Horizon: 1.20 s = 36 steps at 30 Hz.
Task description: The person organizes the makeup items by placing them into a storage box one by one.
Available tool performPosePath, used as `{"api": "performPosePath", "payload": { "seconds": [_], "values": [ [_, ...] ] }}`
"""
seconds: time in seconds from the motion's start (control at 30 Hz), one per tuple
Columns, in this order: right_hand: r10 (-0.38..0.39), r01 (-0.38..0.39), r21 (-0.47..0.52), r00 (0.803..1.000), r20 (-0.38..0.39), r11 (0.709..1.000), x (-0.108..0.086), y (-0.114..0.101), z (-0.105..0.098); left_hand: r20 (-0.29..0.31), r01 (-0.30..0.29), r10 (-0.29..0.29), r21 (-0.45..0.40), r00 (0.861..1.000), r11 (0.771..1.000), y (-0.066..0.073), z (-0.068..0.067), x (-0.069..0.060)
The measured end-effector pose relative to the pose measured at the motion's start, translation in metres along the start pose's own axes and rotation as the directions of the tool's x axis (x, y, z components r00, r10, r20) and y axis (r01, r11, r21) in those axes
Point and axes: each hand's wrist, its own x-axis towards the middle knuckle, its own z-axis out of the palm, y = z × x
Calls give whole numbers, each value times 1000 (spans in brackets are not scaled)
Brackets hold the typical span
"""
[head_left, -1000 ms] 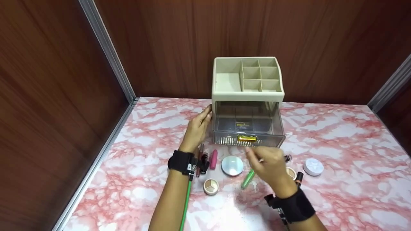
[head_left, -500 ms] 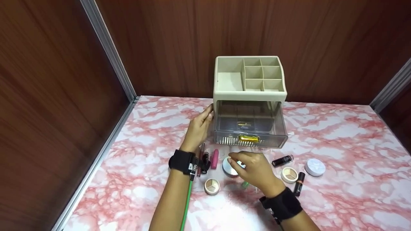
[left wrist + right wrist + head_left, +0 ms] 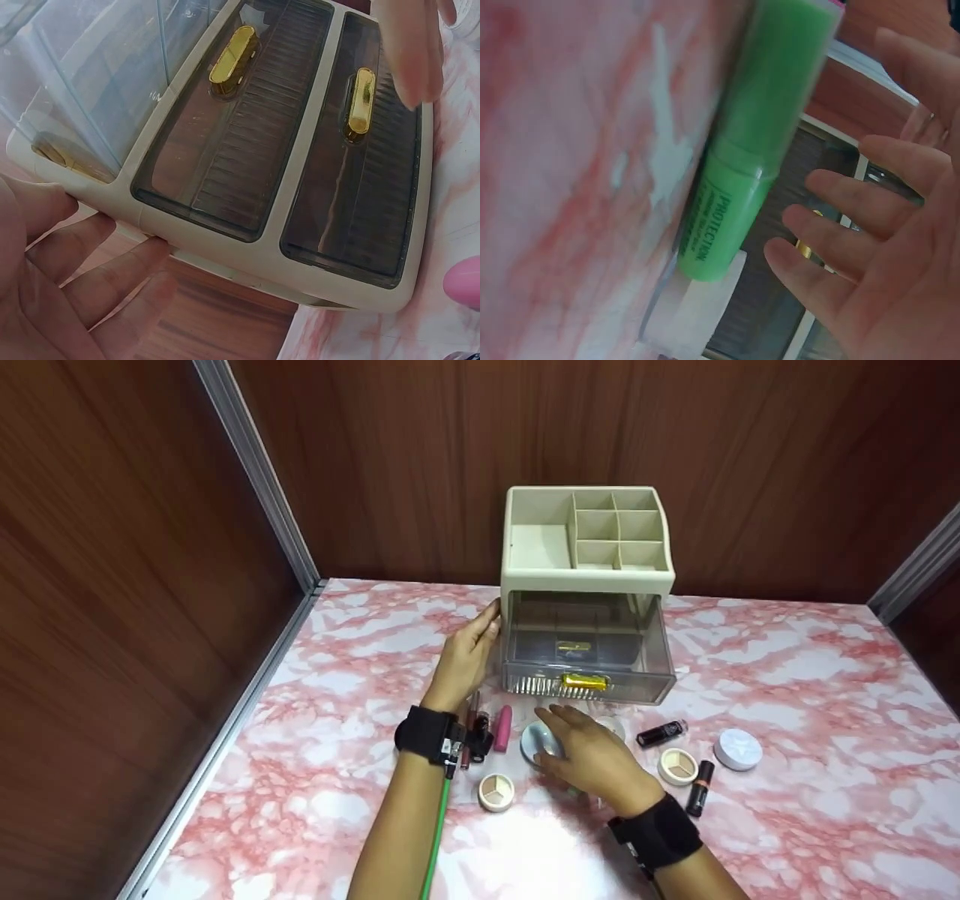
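Note:
The cream organizer (image 3: 589, 580) stands at the back of the table, its top smoky drawer (image 3: 637, 690) pulled out. My left hand (image 3: 459, 664) rests its fingers against the organizer's left side; the left wrist view shows those fingers (image 3: 112, 262) along the cream frame. My right hand (image 3: 596, 754) hovers with spread fingers over the round pale compact (image 3: 536, 741), covering part of it; contact cannot be told. In the right wrist view the right hand (image 3: 885, 240) is beside a green tube (image 3: 742, 150), which the hand mostly hides in the head view.
Left of the compact lie a pink tube (image 3: 503, 728) and dark slim tubes (image 3: 480, 735). A three-tone palette (image 3: 496, 793) is nearer the front. To the right are a black tube (image 3: 661, 733), another palette (image 3: 677, 766), a black-and-orange tube (image 3: 700, 789) and a white round case (image 3: 739, 749).
My right hand has moved left from just below the drawer handle to over the compact, and its fingers have spread. The left hand has stayed at the organizer's side.

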Motion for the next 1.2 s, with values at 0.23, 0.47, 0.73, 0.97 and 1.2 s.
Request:
{"api": "performPosePath", "payload": {
  "seconds": [0.23,0.47,0.73,0.97,1.2],
  "values": [
    [-22,22,-13,1000,16,1000,-1,-2,5,-4,2,-2,3,1000,1000,-1,0,-1],
    [-76,77,-16,994,76,997,-3,1,8,5,24,-24,0,1000,1000,2,1,0],
    [-99,97,22,990,99,995,-1,1,9,9,40,-40,0,999,999,1,0,-2],
    [-95,90,38,984,148,995,-1,1,11,3,19,-19,5,1000,1000,-1,-1,-2],
    [-145,144,17,985,89,989,-1,2,12,1,0,0,2,1000,1000,0,0,-1]
  ]
}}
